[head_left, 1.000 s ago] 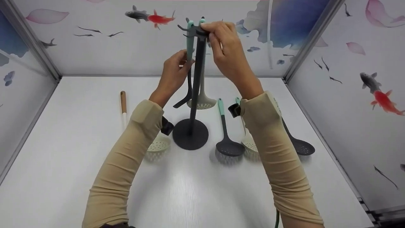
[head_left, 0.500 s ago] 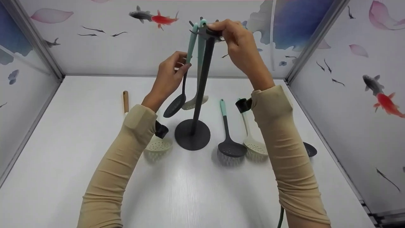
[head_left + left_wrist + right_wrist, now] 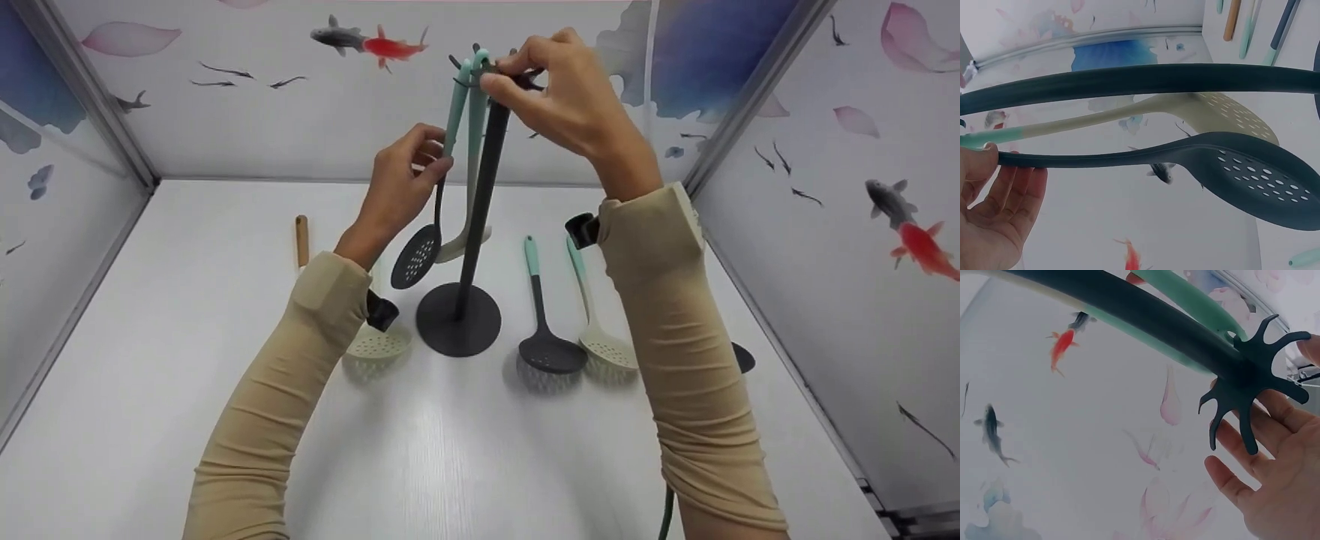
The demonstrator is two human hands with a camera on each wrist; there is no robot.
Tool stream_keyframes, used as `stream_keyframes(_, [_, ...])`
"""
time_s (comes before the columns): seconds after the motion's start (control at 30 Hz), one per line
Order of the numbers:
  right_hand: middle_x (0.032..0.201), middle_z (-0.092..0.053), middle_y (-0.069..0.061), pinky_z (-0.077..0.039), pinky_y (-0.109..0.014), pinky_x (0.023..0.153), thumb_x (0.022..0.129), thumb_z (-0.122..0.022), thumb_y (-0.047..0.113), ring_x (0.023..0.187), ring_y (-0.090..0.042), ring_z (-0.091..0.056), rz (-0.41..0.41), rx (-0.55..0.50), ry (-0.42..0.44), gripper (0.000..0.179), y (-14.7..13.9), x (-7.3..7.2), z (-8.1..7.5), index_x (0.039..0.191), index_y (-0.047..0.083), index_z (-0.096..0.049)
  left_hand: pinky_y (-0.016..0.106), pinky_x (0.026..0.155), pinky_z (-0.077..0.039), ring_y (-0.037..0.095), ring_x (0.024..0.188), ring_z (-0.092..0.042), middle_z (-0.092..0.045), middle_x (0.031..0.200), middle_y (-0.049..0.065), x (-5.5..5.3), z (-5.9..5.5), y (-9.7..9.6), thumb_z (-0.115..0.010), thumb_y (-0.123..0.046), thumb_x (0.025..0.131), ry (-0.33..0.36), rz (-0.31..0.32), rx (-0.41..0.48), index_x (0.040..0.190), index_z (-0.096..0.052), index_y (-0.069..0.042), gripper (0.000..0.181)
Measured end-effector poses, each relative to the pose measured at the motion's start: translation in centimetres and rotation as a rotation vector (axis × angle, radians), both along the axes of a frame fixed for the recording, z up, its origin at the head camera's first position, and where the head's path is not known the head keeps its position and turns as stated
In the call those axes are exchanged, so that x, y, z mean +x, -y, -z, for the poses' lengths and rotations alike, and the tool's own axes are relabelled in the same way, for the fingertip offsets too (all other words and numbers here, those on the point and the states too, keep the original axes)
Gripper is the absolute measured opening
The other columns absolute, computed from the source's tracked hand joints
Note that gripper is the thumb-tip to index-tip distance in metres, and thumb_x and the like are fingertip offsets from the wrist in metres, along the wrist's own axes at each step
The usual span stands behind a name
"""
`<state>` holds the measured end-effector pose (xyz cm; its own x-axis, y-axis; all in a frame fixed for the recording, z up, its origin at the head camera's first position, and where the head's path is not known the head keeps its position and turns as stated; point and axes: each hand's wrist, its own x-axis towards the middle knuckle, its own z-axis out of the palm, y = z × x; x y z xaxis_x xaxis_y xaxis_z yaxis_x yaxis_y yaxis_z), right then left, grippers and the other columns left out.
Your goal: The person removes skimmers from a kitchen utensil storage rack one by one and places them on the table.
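A black utensil stand (image 3: 481,196) with a round base leans slightly right at its top. From its hooks (image 3: 1249,377) hang a black skimmer (image 3: 417,256) and a cream skimmer (image 3: 1235,115), both with teal handles. My left hand (image 3: 405,176) pinches the black skimmer at the lower end of its handle, thumb on one side and fingers on the other. At the stand's top, my right hand (image 3: 577,97) grips the hooks. The right wrist view has its fingers spread behind them and the thumb at one hook's tip.
On the white table (image 3: 435,450) to the right lie a black skimmer (image 3: 551,352) and a cream skimmer (image 3: 607,349); another black utensil (image 3: 742,358) is mostly behind the right sleeve. Left are a cream skimmer (image 3: 379,343) and a wooden handle (image 3: 302,238). Printed walls enclose the table.
The stand's top has tilted right. The hanging black skimmer has swung left and turned its perforated bowl into view. My right hand has moved right and shifted its fingers on the hooks.
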<state>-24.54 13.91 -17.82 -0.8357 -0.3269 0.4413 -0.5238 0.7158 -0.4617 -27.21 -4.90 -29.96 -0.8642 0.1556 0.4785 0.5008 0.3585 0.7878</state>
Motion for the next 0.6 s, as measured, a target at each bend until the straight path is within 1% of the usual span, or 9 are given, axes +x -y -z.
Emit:
stream_keyframes(0.1, [0.111,-0.051,-0.011,-0.039,-0.028,0.084,0.086,-0.059,0.04,0.103,-0.015,-0.041,-0.009,0.011,0.012,0.044,0.05,0.3,-0.08,0.114,0.006,-0.062,0.028,0.085,-0.051,0.016,0.092,-0.062,-0.064,0.102,0.01,0.09,0.06,0.02,-0.055,-0.011,0.092,-0.015,-0.017,0.005,0.115,-0.057,-0.007,0.023])
stream_keyframes(0.27, [0.115,-0.055,-0.012,-0.038,-0.029,0.087,0.086,-0.059,0.041,0.105,-0.019,-0.042,-0.019,0.052,0.02,0.048,-0.08,0.45,-0.32,0.118,0.005,-0.06,0.028,0.083,-0.051,0.016,0.09,-0.061,-0.063,0.104,0.009,0.11,0.09,-0.18,-0.055,-0.01,0.092,-0.039,-0.043,0.011,0.115,-0.058,-0.007,0.023])
stream_keyframes(0.47, [0.114,-0.054,-0.012,-0.04,-0.029,0.087,0.087,-0.059,0.039,0.106,-0.02,-0.042,-0.011,0.049,0.025,0.047,0.01,0.51,-0.29,0.119,0.005,-0.059,0.027,0.079,-0.052,0.015,0.087,-0.06,-0.061,0.101,0.009,0.21,-0.08,-0.15,-0.055,-0.008,0.091,-0.076,-0.03,0.036,0.113,-0.058,-0.006,0.022])
stream_keyframes(0.6, [0.112,-0.053,-0.012,-0.041,-0.028,0.084,0.087,-0.058,0.039,0.106,-0.019,-0.042,-0.014,0.048,0.028,0.046,0.05,0.53,-0.24,0.118,0.005,-0.059,0.028,0.078,-0.052,0.014,0.085,-0.059,-0.061,0.099,0.008,0.33,-0.34,-0.03,-0.056,-0.007,0.091,-0.085,-0.025,0.048,0.112,-0.059,-0.006,0.021])
